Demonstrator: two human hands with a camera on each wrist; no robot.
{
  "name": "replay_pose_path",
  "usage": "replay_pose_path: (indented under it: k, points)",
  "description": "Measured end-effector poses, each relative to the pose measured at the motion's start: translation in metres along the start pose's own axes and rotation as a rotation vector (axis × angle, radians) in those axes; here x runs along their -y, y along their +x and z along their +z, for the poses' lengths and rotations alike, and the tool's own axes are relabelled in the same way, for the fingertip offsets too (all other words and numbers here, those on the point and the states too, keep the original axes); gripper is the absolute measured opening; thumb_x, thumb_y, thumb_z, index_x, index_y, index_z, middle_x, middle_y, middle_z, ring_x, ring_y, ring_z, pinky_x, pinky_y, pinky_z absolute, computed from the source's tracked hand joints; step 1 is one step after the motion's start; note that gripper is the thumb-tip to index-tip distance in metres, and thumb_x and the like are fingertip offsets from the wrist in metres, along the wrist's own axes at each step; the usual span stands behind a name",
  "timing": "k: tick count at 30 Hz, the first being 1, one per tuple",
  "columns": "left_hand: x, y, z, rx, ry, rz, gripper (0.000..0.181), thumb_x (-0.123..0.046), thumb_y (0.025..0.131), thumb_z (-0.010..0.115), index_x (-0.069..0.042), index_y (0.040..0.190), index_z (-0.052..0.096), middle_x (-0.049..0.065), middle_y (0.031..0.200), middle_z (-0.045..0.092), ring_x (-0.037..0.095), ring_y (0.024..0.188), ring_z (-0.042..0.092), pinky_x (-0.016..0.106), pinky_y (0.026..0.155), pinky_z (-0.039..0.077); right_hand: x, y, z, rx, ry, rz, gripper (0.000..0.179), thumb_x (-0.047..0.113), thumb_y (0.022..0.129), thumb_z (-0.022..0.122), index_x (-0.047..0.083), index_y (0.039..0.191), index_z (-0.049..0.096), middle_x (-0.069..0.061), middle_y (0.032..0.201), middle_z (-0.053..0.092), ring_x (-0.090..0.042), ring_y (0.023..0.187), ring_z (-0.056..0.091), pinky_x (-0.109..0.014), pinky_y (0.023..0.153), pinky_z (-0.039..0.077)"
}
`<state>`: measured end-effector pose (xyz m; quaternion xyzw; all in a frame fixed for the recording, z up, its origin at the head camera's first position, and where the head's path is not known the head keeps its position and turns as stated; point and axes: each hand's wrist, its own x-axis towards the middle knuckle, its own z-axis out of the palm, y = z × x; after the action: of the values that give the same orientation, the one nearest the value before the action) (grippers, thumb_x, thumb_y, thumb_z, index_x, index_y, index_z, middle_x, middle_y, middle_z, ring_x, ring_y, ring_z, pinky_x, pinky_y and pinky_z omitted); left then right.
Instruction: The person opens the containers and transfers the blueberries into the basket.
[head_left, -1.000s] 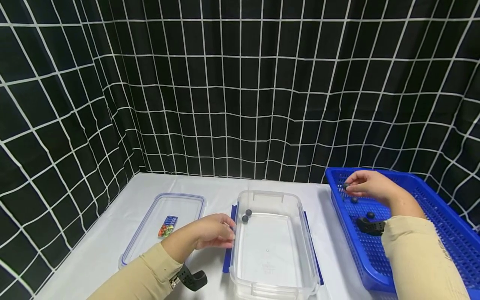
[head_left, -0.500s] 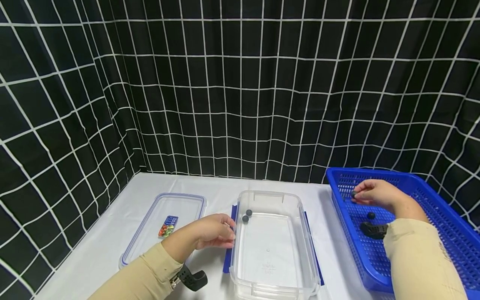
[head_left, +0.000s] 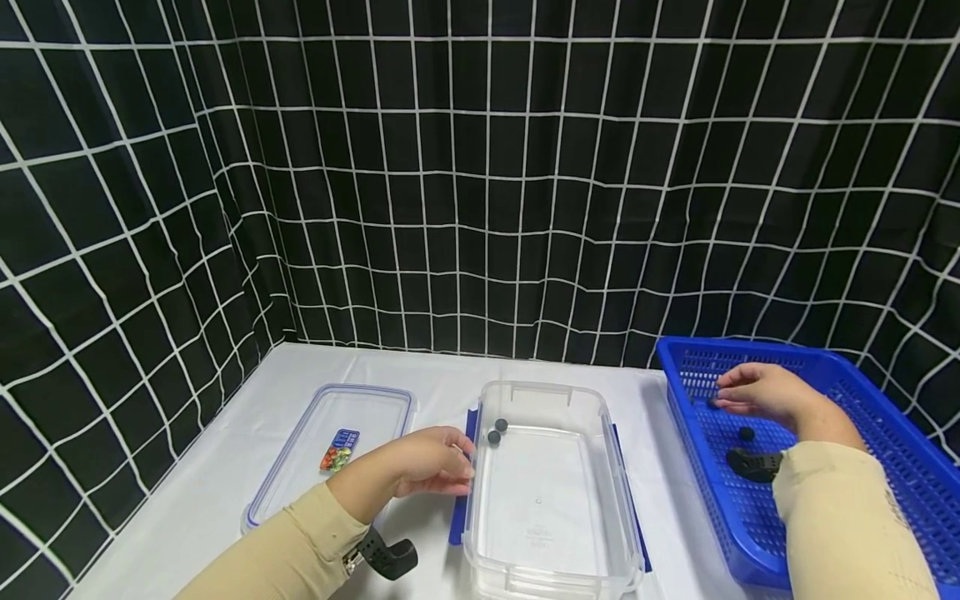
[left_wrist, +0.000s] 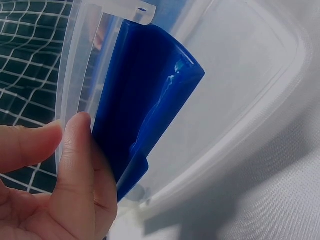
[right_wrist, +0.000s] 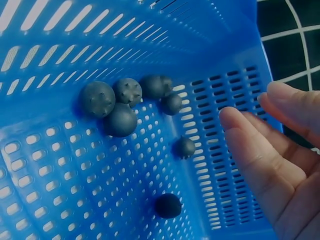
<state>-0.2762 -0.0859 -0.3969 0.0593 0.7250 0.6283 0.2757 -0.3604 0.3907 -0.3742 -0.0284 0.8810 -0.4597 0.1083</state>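
Observation:
A clear plastic food container (head_left: 538,500) with blue side latches stands in the middle, two small dark balls (head_left: 494,437) inside it. My left hand (head_left: 435,463) pinches its left rim between thumb and fingers, beside a hanging blue latch (left_wrist: 150,100). My right hand (head_left: 776,398) is inside the blue basket (head_left: 720,508), over its far left part. In the right wrist view, thumb and fingers are spread apart with nothing between them. Several dark balls (right_wrist: 120,120), some with little nubs, lie on the basket floor, and one small ball (right_wrist: 185,147) is nearest the fingertips.
A clear lid (head_left: 300,442) with a blue seal and a colourful label lies on the white tabletop (head_left: 442,367), left of the container, partly hidden by the left arm. Black cloth with a white grid (head_left: 495,208) hangs behind and at the sides.
My right hand has moved slightly right and nearer the body inside the basket. A dark ball at its fingertips earlier is let go. My left hand stays on the container rim.

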Motion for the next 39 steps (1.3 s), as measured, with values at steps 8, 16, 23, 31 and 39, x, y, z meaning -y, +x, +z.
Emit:
replay_pose_path:
  k: [8, 16, 23, 31, 39]
  points:
    - [0.000, 0.000, 0.000, 0.006, -0.023, 0.013, 0.026, 0.009, 0.077, 0.055, 0.003, 0.101, 0.048, 0.008, 0.077, 0.051, 0.016, 0.065, 0.059, 0.027, 0.069, 0.059, 0.004, 0.001, -0.001, 0.014, 0.052, -0.023, 0.031, 0.003, 0.094, 0.044, -0.015, 0.119, 0.039, -0.019, 0.105, 0.056, -0.016, 0.090, 0.063, -0.034, 0.085, 0.054]
    - [0.001, 0.001, 0.000, 0.001, -0.014, 0.009, 0.027, 0.009, 0.077, 0.056, 0.003, 0.102, 0.048, 0.009, 0.078, 0.051, 0.016, 0.065, 0.059, 0.028, 0.069, 0.059, 0.025, 0.000, -0.003, -0.046, 0.014, -0.104, 0.039, 0.010, 0.092, 0.052, -0.013, 0.121, 0.039, -0.019, 0.106, 0.056, -0.007, 0.085, 0.062, -0.028, 0.082, 0.055]
    - [0.003, 0.002, 0.000, 0.005, -0.019, 0.011, 0.027, 0.009, 0.077, 0.056, 0.003, 0.102, 0.048, 0.009, 0.078, 0.051, 0.016, 0.066, 0.059, 0.029, 0.070, 0.059, 0.074, -0.005, 0.014, -0.073, -0.136, -0.202, 0.039, 0.021, 0.091, 0.056, -0.005, 0.118, 0.049, -0.023, 0.111, 0.056, -0.020, 0.093, 0.063, -0.033, 0.083, 0.055]
    - [0.003, 0.003, 0.000, 0.007, -0.022, 0.017, 0.028, 0.009, 0.077, 0.056, 0.003, 0.102, 0.048, 0.009, 0.077, 0.051, 0.016, 0.066, 0.059, 0.028, 0.070, 0.059, 0.123, 0.006, 0.060, 0.024, -0.163, -0.329, 0.029, 0.014, 0.086, 0.063, -0.002, 0.110, 0.056, -0.019, 0.106, 0.061, -0.019, 0.091, 0.062, -0.028, 0.081, 0.056]
    - [0.002, 0.000, 0.000, 0.005, -0.018, 0.013, 0.026, 0.011, 0.077, 0.054, 0.003, 0.102, 0.048, 0.007, 0.077, 0.052, 0.016, 0.066, 0.059, 0.028, 0.070, 0.059, 0.150, 0.021, 0.110, 0.148, -0.105, -0.397, 0.027, 0.007, 0.084, 0.064, -0.003, 0.109, 0.058, -0.020, 0.103, 0.062, -0.024, 0.093, 0.061, -0.030, 0.084, 0.055]
